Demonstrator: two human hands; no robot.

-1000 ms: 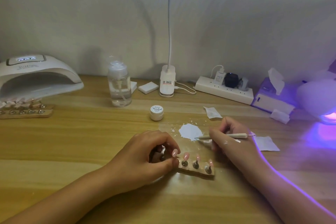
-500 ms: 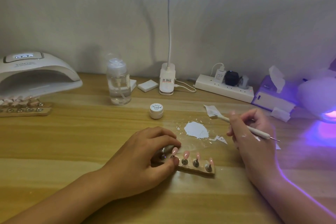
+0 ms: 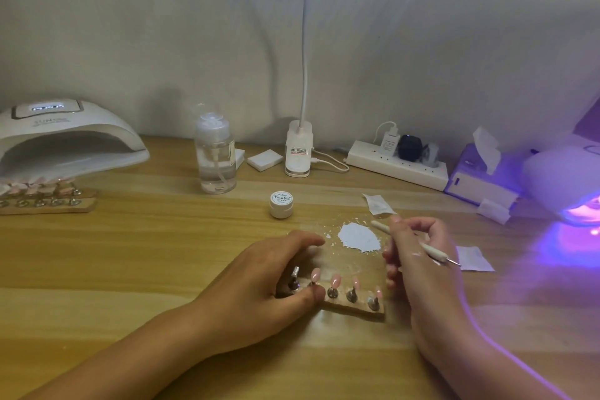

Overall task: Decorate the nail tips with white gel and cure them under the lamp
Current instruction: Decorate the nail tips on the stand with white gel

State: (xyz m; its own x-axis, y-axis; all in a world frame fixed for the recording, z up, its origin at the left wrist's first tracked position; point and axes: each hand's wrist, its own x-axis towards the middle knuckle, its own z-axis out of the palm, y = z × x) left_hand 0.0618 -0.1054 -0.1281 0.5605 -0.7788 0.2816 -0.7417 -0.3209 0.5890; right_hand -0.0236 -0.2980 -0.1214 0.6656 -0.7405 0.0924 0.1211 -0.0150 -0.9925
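Observation:
A small wooden holder (image 3: 355, 306) with several pink nail tips (image 3: 335, 279) on metal stands lies on the desk in front of me. My left hand (image 3: 259, 286) grips its left end, fingers curled over it. My right hand (image 3: 418, 256) holds a thin white dotting tool (image 3: 431, 252) just right of a white gel blob (image 3: 358, 237) spread on the desk. A small white gel jar (image 3: 281, 204) stands behind the blob. The white curing lamp (image 3: 65, 143) sits at the far left.
A second holder of nail tips (image 3: 42, 196) lies in front of the lamp. A clear pump bottle (image 3: 215, 156), a desk lamp base (image 3: 298, 149), a power strip (image 3: 397, 164), a tissue box (image 3: 480, 178) and paper scraps (image 3: 474, 258) line the back and right. A purple-lit lamp (image 3: 571, 185) glows at right.
My right hand turned the tool away from the gel blob, swung right, then came back closer to the holder. My left hand stayed on the holder.

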